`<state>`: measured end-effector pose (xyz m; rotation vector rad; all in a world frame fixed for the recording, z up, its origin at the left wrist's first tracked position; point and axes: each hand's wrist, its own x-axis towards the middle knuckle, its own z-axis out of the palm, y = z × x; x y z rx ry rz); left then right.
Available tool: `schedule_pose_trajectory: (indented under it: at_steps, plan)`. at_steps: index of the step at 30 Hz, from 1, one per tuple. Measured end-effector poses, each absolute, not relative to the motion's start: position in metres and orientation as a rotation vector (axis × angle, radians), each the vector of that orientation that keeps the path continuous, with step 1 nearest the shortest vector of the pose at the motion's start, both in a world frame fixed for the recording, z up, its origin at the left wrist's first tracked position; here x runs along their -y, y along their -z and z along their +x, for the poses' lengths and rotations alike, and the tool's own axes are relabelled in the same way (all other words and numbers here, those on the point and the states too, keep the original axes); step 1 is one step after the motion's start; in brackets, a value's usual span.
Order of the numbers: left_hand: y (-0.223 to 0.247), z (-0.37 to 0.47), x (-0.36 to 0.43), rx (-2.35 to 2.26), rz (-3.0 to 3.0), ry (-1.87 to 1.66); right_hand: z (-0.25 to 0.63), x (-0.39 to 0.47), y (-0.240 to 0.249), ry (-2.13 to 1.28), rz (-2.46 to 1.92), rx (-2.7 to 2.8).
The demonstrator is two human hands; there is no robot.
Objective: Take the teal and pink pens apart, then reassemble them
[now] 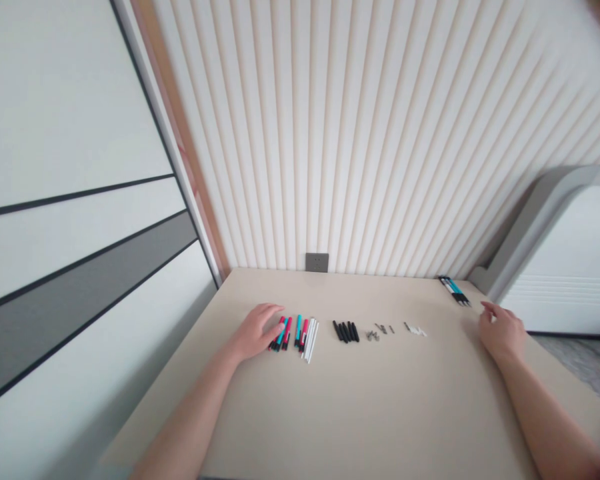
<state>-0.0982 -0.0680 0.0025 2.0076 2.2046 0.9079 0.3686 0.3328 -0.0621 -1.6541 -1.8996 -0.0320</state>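
My left hand rests at the left end of a row of pen parts, its thumb and fingers apart beside the pink and teal pen barrels. White thin tubes lie just right of them, then several black grips. Small metal springs, little metal pieces and white bits continue the row. My right hand is at the table's right side, fingers curled, just below a group of pens; whether it holds anything is hidden.
The beige table meets a ribbed wall with a dark socket. On the left stands a white and grey panelled surface. A white, grey-edged piece of furniture is at the right.
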Motion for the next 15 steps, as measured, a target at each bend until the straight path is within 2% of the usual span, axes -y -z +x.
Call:
schedule_pose_trajectory:
  at_steps: [7, 15]
  plan:
    - [-0.003, -0.082, 0.065, -1.985, 2.173, -0.704, 0.287, -0.249, 0.016, 0.005, -1.058, 1.945]
    - [0.011, -0.084, 0.062, -2.005, 2.2, -0.595, 0.14, -0.102, -0.011, -0.213, -0.296, 2.514]
